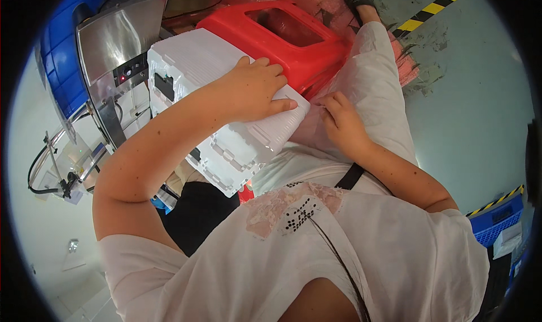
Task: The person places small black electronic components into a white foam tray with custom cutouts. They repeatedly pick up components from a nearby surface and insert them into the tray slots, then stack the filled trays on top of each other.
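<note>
A thick stack of white ribbed plastic sheets or trays (195, 53), with notched edges and dark gaps in its side, leans tilted in front of me, close to my lap. My left hand (254, 93) lies across its top with the fingers spread and the thumb stretched along the ribbed surface. Beside the stack's right corner, my right hand (343, 124) is closed, its fingers curled and the fingertips close together. Whatever may be between them is too small to make out.
Behind the stack stands a red plastic stool (248, 18) with an opening. A metal machine (118, 39) with a small control panel and a blue bin (62, 62) are at left. Striped floor tape (432, 8) runs at upper right; a blue basket (497, 223) sits at far right.
</note>
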Tool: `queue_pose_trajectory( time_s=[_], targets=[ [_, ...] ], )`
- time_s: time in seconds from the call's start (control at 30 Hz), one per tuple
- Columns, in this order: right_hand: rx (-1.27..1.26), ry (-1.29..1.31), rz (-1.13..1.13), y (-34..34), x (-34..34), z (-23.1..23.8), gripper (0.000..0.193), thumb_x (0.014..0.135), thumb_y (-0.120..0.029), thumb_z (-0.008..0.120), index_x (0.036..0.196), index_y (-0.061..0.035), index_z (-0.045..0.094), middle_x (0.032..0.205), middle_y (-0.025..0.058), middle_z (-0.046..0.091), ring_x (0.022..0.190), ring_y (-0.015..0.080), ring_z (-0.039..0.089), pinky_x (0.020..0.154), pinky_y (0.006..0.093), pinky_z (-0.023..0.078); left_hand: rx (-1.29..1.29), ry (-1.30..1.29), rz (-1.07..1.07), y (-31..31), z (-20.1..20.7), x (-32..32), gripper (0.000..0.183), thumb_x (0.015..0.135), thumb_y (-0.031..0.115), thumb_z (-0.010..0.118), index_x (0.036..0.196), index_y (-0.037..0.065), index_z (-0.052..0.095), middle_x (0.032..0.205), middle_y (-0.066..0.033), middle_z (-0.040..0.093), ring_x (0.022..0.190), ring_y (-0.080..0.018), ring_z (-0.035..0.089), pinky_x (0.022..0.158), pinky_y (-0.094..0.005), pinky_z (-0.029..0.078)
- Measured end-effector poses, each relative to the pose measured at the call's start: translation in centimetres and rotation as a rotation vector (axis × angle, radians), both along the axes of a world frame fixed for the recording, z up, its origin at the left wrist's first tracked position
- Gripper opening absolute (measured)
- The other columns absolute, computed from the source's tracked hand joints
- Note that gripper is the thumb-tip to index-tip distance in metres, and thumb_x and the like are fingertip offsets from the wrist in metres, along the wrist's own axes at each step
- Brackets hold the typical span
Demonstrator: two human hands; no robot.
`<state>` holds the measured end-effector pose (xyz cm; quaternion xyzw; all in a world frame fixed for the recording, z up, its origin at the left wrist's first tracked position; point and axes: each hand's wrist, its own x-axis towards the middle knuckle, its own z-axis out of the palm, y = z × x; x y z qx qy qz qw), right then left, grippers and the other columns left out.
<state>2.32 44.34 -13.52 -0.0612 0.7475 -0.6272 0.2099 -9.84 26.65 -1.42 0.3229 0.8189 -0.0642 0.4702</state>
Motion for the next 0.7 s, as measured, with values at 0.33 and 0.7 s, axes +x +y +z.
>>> queue_pose_trajectory(
  time_s=[0.33,0.7],
  targets=[
    [-0.06,-0.002,-0.011,-0.2,0.0,-0.2,0.022,0.081,0.002,0.05,0.101,0.0005,0.058,0.094,0.0177,0.052,0.089,0.0353,0.053,0.079,0.0411,0.045,-0.123,-0.194,0.093,0.8,-2.4,-2.3,0.048,0.088,0.049,0.052,0.09,0.002,0.064,0.091,-0.0101,0.058,0.093,-0.0282,0.052,0.086,-0.0392,0.039],
    [-0.047,-0.372,-0.019,-3.0,-1.1,-0.4,0.035,0.09,-0.02,0.054,0.117,0.0032,0.053,0.106,0.0207,0.054,0.098,0.0366,0.055,0.084,0.0401,0.045,0.207,0.033,0.057,-2.9,-0.5,-0.5,0.035,0.09,0.037,0.053,0.094,0.005,0.066,0.098,-0.0067,0.06,0.101,-0.0269,0.052,0.093,-0.0408,0.037]
  ],
)
